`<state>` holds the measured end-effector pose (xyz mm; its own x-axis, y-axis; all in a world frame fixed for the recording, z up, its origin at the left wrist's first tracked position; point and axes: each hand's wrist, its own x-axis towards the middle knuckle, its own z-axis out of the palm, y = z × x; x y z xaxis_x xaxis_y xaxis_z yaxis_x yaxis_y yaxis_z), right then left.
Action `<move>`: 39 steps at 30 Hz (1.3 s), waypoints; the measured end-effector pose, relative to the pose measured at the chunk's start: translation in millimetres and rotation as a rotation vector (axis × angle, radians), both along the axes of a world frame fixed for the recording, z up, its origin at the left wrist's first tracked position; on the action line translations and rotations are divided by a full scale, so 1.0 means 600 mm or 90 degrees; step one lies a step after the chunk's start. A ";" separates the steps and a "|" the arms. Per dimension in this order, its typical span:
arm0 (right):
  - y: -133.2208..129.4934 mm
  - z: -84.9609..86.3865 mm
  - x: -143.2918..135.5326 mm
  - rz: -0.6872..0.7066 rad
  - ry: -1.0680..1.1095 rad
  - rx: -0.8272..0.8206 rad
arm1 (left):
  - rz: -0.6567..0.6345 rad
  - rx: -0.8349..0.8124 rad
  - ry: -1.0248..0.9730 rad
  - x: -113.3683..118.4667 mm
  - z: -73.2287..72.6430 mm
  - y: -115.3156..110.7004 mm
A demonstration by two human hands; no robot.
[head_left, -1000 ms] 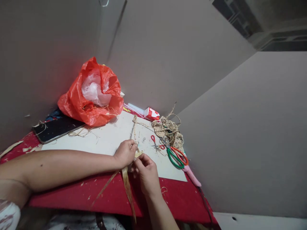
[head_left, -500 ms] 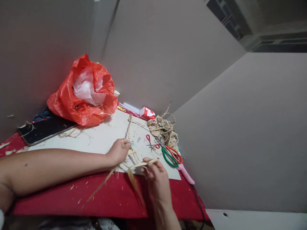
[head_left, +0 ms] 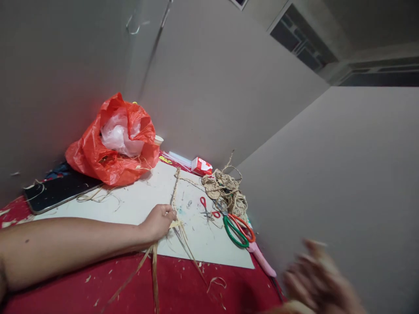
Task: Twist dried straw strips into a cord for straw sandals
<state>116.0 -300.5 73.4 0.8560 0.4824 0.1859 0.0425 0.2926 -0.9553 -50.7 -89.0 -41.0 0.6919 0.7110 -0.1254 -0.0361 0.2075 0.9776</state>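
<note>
The narrow braid [head_left: 176,187] lies on the white board [head_left: 216,254], its plaited length running away from the person toward the far edge. The left hand [head_left: 159,223] pinches its near end, thumb and fingers closed on it. From beneath that hand, loose strands [head_left: 187,245] fan toward the near edge, and a brown strip [head_left: 155,279] trails past the wrist onto the red tabletop [head_left: 183,293]. If that pinch slackened, the last crossings could probably spring apart, since nothing visible ties them. The strands look dry and thin, so a sharp pull might split one, and lying so close together they could tangle.

The right hand [head_left: 317,279] is well apart, off to the right, and blurred; I cannot tell whether its fingers hold anything.

A thin cord runs from near the braid's far end to a heap of twisted cord [head_left: 225,187]; a snag there could tug the work askew. Just beside the heap lie small red-handled scissors [head_left: 203,202] and larger scissors with green and orange handles [head_left: 233,235], their blades near enough to catch a stray loop. A pink handle [head_left: 262,260] sits by the larger pair. Beyond are a red-and-white box [head_left: 201,166], a red plastic bag [head_left: 114,168] and a dark phone [head_left: 59,192].
</note>
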 end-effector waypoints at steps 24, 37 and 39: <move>0.420 0.065 -0.183 0.442 -0.200 -0.117 | -0.073 -0.088 0.074 -0.010 0.026 -0.008; 0.241 -0.018 -0.085 0.458 0.056 -0.216 | -0.124 -0.054 -0.002 -0.012 0.024 -0.016; 0.217 -0.028 -0.085 0.443 0.028 -0.217 | -0.127 -0.056 -0.013 -0.013 0.027 -0.015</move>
